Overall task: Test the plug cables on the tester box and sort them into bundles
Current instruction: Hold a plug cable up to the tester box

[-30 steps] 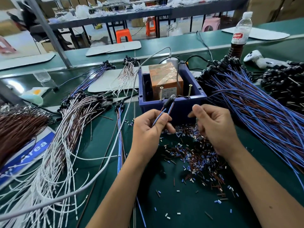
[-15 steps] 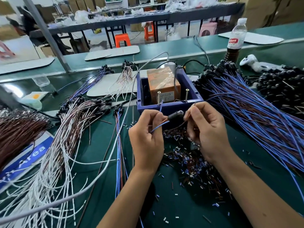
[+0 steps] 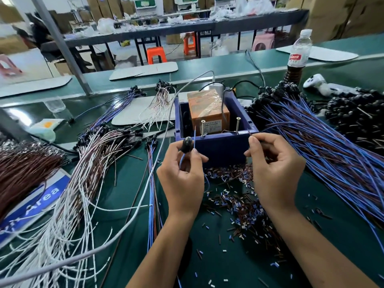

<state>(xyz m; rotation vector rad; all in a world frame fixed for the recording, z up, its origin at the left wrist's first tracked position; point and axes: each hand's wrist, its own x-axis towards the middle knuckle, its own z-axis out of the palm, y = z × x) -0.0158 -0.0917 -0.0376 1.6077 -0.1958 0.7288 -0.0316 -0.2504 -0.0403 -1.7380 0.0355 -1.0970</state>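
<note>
Green bench (image 3: 133, 183), left hand (image 3: 182, 175) gripping plug (black) (image 3: 186, 144)

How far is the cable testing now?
Done, it seems: sorted bundles lie left of the tester box. In hand: the left hand holds a plug; the right hand pinches a brown wire end near the right screw. Left: the big blue pile on the right.

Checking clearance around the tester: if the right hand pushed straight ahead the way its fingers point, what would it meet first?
Probably the blue box's front wall: the right hand, pinching a brown wire end, points at its near right corner. Depth is unclear; held higher, it might reach the right screw first.
</note>
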